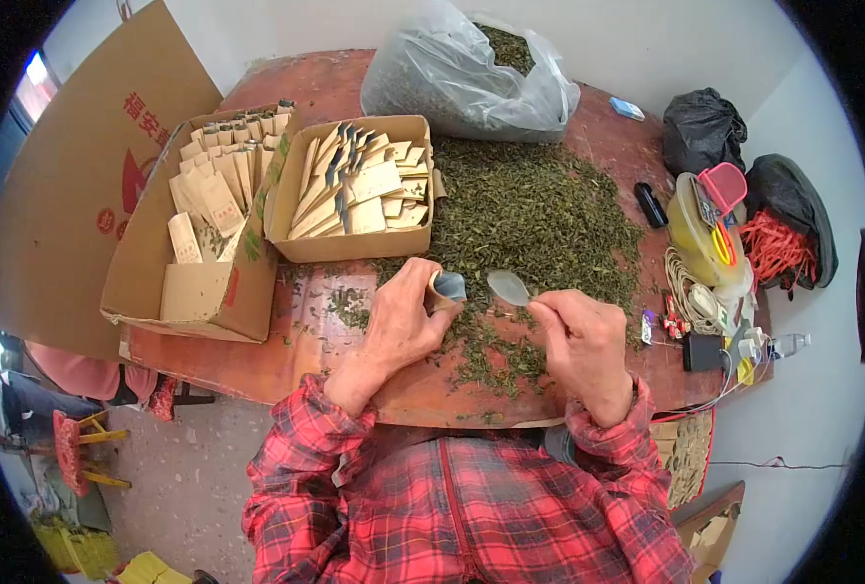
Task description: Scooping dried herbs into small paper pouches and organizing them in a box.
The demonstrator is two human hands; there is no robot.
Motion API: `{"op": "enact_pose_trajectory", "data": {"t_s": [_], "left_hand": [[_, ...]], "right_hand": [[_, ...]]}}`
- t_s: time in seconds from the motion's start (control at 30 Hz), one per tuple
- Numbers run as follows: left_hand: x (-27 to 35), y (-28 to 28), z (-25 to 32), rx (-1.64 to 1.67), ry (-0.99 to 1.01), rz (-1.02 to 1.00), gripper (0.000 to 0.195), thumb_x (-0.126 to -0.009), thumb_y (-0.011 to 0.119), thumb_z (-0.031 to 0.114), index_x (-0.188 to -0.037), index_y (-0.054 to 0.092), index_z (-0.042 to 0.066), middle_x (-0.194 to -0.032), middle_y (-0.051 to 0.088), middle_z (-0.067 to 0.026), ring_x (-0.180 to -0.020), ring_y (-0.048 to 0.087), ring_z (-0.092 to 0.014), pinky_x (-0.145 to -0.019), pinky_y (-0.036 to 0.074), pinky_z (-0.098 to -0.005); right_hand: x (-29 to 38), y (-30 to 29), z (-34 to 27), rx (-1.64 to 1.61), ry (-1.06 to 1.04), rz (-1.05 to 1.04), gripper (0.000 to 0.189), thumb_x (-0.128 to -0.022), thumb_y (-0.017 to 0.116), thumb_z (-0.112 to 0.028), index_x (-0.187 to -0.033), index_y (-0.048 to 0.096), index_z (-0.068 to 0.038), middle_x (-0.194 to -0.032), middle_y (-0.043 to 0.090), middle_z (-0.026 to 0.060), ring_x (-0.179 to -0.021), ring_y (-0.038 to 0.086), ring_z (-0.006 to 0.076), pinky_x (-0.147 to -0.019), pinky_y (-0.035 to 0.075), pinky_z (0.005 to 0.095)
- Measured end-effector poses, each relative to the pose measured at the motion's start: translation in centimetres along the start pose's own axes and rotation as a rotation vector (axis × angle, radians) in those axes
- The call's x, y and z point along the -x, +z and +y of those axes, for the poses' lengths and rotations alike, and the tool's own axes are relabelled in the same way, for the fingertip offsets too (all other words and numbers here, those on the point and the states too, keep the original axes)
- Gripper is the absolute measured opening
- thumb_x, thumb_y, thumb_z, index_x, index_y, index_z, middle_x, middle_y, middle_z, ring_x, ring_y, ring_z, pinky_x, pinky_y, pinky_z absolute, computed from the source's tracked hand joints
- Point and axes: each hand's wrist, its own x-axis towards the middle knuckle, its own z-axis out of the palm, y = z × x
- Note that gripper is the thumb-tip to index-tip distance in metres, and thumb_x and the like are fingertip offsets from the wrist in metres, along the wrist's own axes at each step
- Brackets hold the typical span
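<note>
My left hand (409,312) grips a small paper packet (448,285), its mouth spread wide and its bluish inner lining showing. In my right hand (584,339) is the handle of a small translucent plastic scoop (508,287). The scoop's bowl points left, a short way from the packet's mouth, and no leaves are plainly visible in it. Beyond both hands spreads a large pile of dried green-brown leaves (534,212). Thinner scatterings of leaf lie on the red tabletop (403,390) between my wrists.
An open cardboard box (363,248) holds many flat packets; a longer box (206,310) at left holds upright filled ones. Behind the pile sits a clear plastic bag (439,80) of leaves. At right are a yellowish container (684,233), red ties (779,244), cables and a power adapter (702,352).
</note>
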Motion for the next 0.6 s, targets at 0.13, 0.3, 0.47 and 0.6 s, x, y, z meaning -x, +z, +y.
{"op": "enact_pose_trajectory", "data": {"t_s": [0.13, 0.3, 0.47, 0.6], "left_hand": [[-0.1, -0.1, 0.2, 0.020, -0.024, -0.008, 0.037, -0.078, 0.086, 0.009, -0.104, 0.062, 0.001, -0.090, 0.063, -0.0145, -0.075, 0.063, -0.032, -0.068, 0.051, -0.0398], [-0.1, -0.1, 0.3, -0.017, -0.017, -0.007, 0.037, -0.078, 0.086, 0.010, -0.104, 0.062, 0.001, -0.089, 0.063, -0.0142, -0.074, 0.063, -0.031, -0.067, 0.051, -0.0395], [-0.1, -0.1, 0.4, -0.027, 0.000, 0.006, 0.038, -0.078, 0.086, 0.010, -0.105, 0.062, 0.001, -0.089, 0.063, -0.0143, -0.073, 0.063, -0.031, -0.066, 0.051, -0.0395], [0.0, -0.2, 0.2, -0.028, -0.035, -0.041, 0.038, -0.080, 0.083, 0.010, -0.109, 0.060, 0.002, -0.096, 0.063, -0.0170, -0.084, 0.066, -0.039, -0.071, 0.053, -0.0434]], "right_hand": [[1.4, 0.1, 2.1, 0.113, 0.047, -0.163, 0.009, -0.090, 0.076, -0.007, -0.085, 0.071, -0.002, -0.075, 0.069, 0.0151, -0.063, 0.068, 0.0342, -0.056, 0.051, 0.0411], [1.9, 1.6, 2.8, 0.236, 0.086, -0.297, 0.013, -0.092, 0.075, -0.012, -0.084, 0.069, -0.004, -0.076, 0.068, 0.0162, -0.067, 0.068, 0.0377, -0.059, 0.053, 0.0460], [1.5, 5.5, 4.4, 0.202, 0.024, -0.133, 0.013, -0.094, 0.073, -0.013, -0.086, 0.065, -0.005, -0.075, 0.068, 0.0142, -0.067, 0.068, 0.0364, -0.058, 0.055, 0.0456], [0.5, 7.5, 5.2, 0.112, 0.092, -0.103, 0.011, -0.097, 0.069, -0.011, -0.089, 0.071, -0.004, -0.080, 0.071, 0.0134, -0.071, 0.070, 0.0355, -0.062, 0.055, 0.0447]]}}
